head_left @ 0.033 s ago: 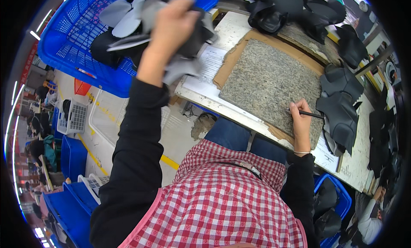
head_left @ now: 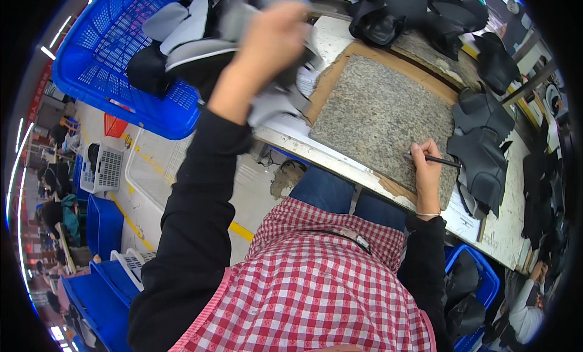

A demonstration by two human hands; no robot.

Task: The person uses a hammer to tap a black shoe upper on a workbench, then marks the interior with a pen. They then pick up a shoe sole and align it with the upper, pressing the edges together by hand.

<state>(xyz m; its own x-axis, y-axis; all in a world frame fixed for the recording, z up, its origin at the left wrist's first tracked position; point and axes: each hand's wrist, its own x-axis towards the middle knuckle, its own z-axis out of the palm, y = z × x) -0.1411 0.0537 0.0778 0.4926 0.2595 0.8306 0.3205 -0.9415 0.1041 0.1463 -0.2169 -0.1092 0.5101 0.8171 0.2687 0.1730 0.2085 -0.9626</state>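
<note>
My left hand (head_left: 274,39), blurred by motion, is closed on a bunch of floppy grey and black sheet pieces (head_left: 273,106), which look like shoe-upper parts. It is above the right edge of a blue perforated basket (head_left: 94,51), where other grey and black pieces (head_left: 193,30) lie. The fingertips are partly hidden. My right hand (head_left: 428,164) grips a thin black pen-like stick (head_left: 443,162) and rests at the right side of a speckled grey stone slab (head_left: 379,103). Just right of it, black moulded pieces (head_left: 480,164) lie stacked on the table.
Brown cardboard (head_left: 322,100) lies under the slab on the white table (head_left: 273,136). Printed paper shows at the slab's edges. More black pieces (head_left: 388,15) lie along the far side. A blue bin (head_left: 495,285) with black pieces stands low at right. Crates stand on the left floor.
My left hand has moved to the right with the grey and black pieces, nearer the slab. My right hand and the stick have stayed in place.
</note>
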